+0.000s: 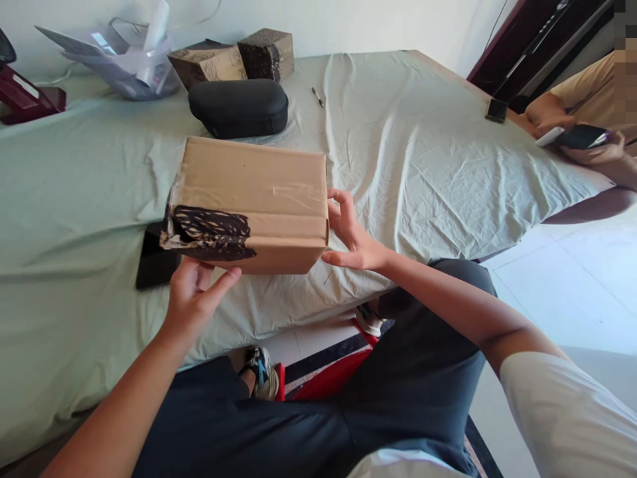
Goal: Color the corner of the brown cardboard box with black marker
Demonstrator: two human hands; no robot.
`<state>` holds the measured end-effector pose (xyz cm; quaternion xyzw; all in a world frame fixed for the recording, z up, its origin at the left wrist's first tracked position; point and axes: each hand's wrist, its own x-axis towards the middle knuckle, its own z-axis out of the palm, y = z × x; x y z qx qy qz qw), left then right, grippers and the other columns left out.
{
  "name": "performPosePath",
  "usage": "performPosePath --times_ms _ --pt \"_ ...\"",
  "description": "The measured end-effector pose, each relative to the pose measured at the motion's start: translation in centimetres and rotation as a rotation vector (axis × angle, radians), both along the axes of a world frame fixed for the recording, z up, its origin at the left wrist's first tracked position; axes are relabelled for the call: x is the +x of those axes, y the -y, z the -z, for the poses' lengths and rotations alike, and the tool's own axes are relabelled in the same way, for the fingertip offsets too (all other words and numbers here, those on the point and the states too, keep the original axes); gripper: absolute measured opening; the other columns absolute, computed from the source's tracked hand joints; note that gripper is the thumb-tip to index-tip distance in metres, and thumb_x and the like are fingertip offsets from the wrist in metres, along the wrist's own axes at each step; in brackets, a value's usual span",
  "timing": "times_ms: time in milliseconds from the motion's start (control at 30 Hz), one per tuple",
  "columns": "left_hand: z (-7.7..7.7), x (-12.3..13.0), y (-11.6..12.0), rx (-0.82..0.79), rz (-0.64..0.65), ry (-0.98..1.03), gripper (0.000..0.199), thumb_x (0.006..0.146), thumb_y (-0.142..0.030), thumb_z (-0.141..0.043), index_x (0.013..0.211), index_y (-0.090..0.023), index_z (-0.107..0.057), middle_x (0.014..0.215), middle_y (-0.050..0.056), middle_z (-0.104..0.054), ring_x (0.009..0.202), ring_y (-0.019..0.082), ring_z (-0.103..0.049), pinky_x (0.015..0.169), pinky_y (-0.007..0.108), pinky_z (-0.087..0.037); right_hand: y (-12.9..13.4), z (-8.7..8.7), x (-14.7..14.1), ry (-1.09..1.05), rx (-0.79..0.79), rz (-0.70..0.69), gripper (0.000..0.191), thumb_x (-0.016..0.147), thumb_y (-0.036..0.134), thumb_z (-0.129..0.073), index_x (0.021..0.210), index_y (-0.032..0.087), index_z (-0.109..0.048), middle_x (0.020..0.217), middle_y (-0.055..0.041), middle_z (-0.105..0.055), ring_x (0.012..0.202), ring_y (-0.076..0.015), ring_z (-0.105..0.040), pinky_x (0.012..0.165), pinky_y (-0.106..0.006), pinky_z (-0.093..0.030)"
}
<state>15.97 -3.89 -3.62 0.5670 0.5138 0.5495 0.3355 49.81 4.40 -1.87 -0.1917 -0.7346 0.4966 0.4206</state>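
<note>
The left fingers [192, 271] curl under the near lower edge of the box [253, 179], thumb along its side, while the right fingers [344, 206] are spread around its right end, thumb by the lower corner; together they grasp it between them. The step in hand seems to be handling the box with both hands, at the near side of the cloth-covered table [398, 166]; whether its underside rests there or hangs clear I cannot tell. Its left end looks torn, beside a black-scrawled patch [213, 229], so any shift would call for a firm, level hold, with little strain on that weak corner. Just below that end lies a phone [153, 262], partly covered by the box and the likeliest thing to be knocked or pressed on. Beyond the box, a black case [239, 108] stands close behind and blocks a push straight back; two cartons [212, 65] sit past it, with a filled bin [124, 73] to their left. A pen [318, 97] lies farther right, well apart from the box. At the far right, another person's hands [597, 156] hold a dark device [580, 137], out of the way.
</note>
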Motion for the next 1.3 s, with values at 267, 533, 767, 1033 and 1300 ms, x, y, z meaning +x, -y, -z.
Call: performPosePath --times_ms 267,533,767,1033,1300 --pt "-2.3 1.6 0.5 -0.099 -0.016 0.092 0.042 0.071 -0.036 -0.106 0.106 -0.029 -0.082 0.122 0.007 -0.085 0.13 0.035 -0.078 0.13 0.056 -0.056 0.1 0.3 0.0 0.073 0.019 0.002 0.139 0.071 0.07 -0.104 0.173 0.043 -0.015 0.197 -0.0198 -0.02 0.186 -0.0424 -0.021 0.143 -0.072 -0.037" --pt "-2.3 1.0 0.4 -0.187 0.078 -0.025 0.041 0.077 -0.043 -0.097 0.112 -0.027 -0.083 0.126 0.009 -0.087 0.129 0.038 -0.079 0.124 0.053 -0.06 -0.5 0.6 0.5 0.144 -0.022 0.141 0.156 0.066 0.082 -0.103 0.184 0.04 -0.01 0.196 -0.018 -0.015 0.184 -0.0462 -0.02 0.147 -0.072 -0.032" --pt "-2.0 -4.3 -4.5 -0.376 -0.194 -0.68 0.06 0.09 -0.04 -0.074 0.142 -0.009 -0.077 0.156 0.027 -0.075 0.147 0.047 -0.068 0.131 0.063 -0.05 -0.7 1.1 0.6 0.148 -0.009 0.119 0.16 0.066 0.08 -0.104 0.187 0.041 -0.006 0.197 -0.0168 -0.012 0.183 -0.0484 -0.02 0.146 -0.075 -0.032" --pt "-1.0 -8.5 -7.3 -0.692 -0.498 -0.99 0.097 0.103 -0.06 -0.067 0.173 0.004 -0.046 0.17 0.047 -0.049 0.162 0.065 -0.047 0.126 0.078 -0.043 -0.6 1.1 0.7 0.186 0.008 0.137 0.161 0.065 0.082 -0.103 0.188 0.041 -0.008 0.195 -0.0166 -0.015 0.183 -0.0501 -0.019 0.146 -0.075 -0.033" --pt "-1.4 -8.2 -8.2 -0.684 -0.531 -0.927 0.116 0.089 -0.056 -0.084 0.177 0.004 -0.037 0.169 0.046 -0.051 0.156 0.061 -0.055 0.128 0.076 -0.044 -0.6 0.8 0.7 0.194 -0.012 0.128 0.158 0.068 0.081 -0.103 0.188 0.043 -0.006 0.195 -0.0149 -0.013 0.182 -0.0512 -0.021 0.145 -0.076 -0.033"
